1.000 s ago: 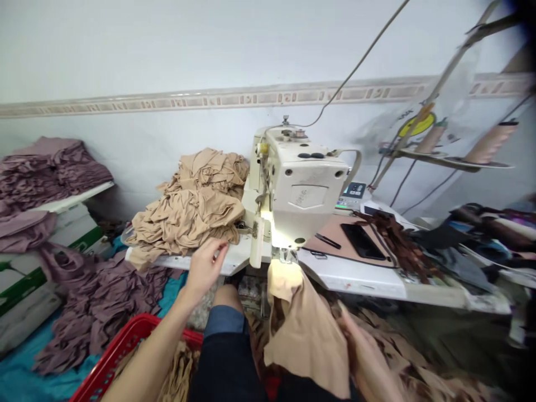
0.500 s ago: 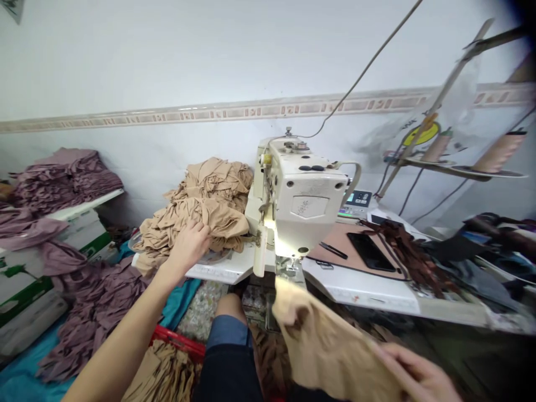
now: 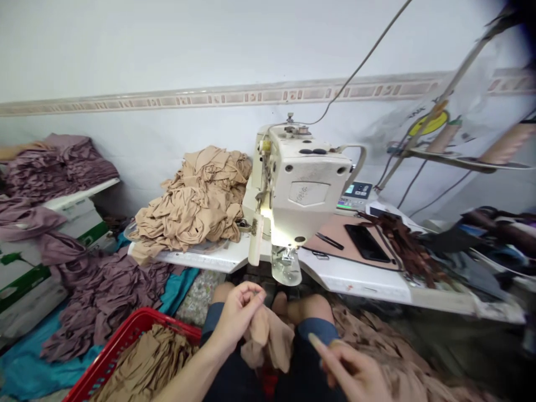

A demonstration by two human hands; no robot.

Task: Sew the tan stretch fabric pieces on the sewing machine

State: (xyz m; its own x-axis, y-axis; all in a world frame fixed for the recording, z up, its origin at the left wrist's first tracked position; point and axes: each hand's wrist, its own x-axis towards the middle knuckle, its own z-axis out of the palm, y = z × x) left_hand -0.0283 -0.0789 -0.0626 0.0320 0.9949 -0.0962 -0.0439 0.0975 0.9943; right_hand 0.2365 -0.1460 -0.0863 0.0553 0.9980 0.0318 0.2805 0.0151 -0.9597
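Machine head blocks my straight reach toward the wall. White lever hangs at its left; beyond, the beige pile takes up the left worktop. Gap over my lap between my left hand's cloth and my right hand. Front of the metal plate open to me. Red basket low left; thread stand bars upper right.

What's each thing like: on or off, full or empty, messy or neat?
Sewing machine: light on, no cloth on its plate
Control panel: lit
Phone: screen dark
Red basket: cloth inside
Tan pile: crumpled
Left hand: pinching tan cloth
Right hand: blurry, can't tell
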